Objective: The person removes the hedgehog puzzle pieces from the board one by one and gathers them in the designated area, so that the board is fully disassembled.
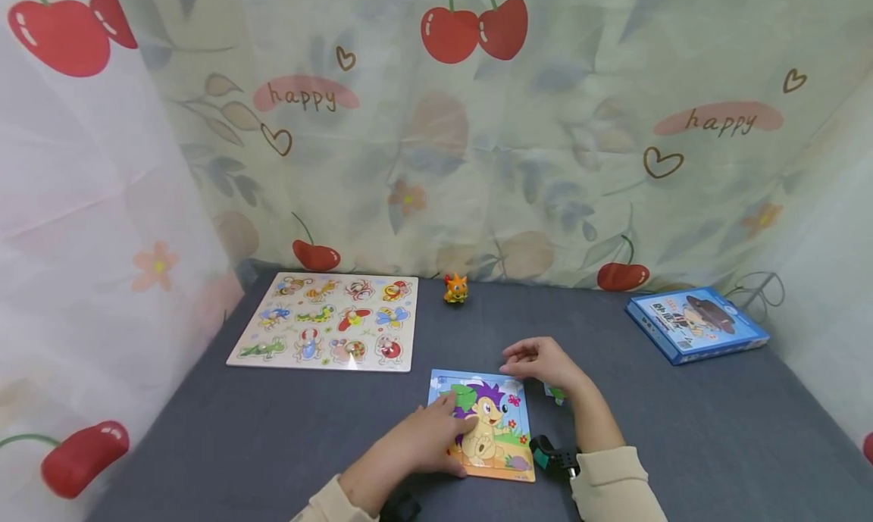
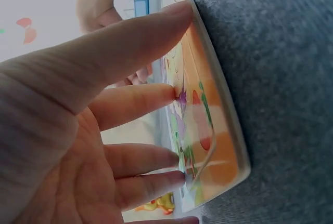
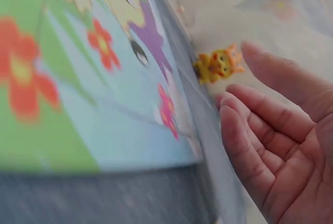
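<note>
A hedgehog puzzle board (image 1: 513, 431) lies flat in front of the person, its picture largely filled in. The left hand (image 1: 436, 435) rests on its left side; in the left wrist view the thumb of this hand (image 2: 99, 109) lies at the board's edge (image 2: 216, 130) and the fingertips touch the picture. Just past the top right corner is the right hand (image 1: 546, 364), holding nothing visible. The right wrist view shows its fingers (image 3: 281, 135) loosely bent beside the board (image 3: 130, 146). A small green and blue piece (image 1: 555, 394) lies partly hidden by the right forearm.
An insect puzzle board (image 1: 368, 340) lies at the back left. A small orange and yellow figurine (image 1: 455, 289) stands at the back middle. At the back right lies a blue box (image 1: 699, 323), with a thin cable (image 1: 765, 289) behind it.
</note>
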`<state>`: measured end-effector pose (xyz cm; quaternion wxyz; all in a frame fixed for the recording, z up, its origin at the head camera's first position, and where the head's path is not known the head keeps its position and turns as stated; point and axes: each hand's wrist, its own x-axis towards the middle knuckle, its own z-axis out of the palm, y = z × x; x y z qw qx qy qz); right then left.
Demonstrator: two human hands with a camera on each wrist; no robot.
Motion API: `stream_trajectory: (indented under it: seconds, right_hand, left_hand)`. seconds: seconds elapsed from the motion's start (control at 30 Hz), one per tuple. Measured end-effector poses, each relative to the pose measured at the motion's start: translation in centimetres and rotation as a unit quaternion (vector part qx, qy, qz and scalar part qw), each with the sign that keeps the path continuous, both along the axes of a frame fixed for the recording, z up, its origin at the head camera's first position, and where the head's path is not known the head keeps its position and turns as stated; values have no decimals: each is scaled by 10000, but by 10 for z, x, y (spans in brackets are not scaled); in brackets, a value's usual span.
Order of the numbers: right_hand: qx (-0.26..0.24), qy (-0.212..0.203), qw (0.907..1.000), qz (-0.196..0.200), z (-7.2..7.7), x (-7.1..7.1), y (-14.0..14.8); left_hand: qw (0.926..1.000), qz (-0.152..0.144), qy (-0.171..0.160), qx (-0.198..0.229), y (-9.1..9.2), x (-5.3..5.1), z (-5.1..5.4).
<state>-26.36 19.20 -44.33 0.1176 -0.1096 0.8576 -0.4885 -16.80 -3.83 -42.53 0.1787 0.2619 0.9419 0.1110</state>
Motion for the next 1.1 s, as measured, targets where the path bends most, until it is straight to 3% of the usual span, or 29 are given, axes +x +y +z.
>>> stream_trajectory:
  seconds: [0.2, 0.43, 0.7, 1.1]
  right_hand:
    - [57, -69, 9972, 742, 2, 4, -13]
    - [236, -181, 9923, 1203, -4, 2, -22]
    - [568, -8, 9880, 1439, -2, 1, -29]
    - [627, 165, 9830, 1717, -2, 2, -34]
  left_hand:
    - [10000, -33, 44, -16, 0, 1, -3]
    - [9997, -84, 194, 78, -2, 3, -7]
    - [9997, -60, 194, 158, -2, 3, -11]
    - [9998, 1, 79, 163, -3, 3, -9]
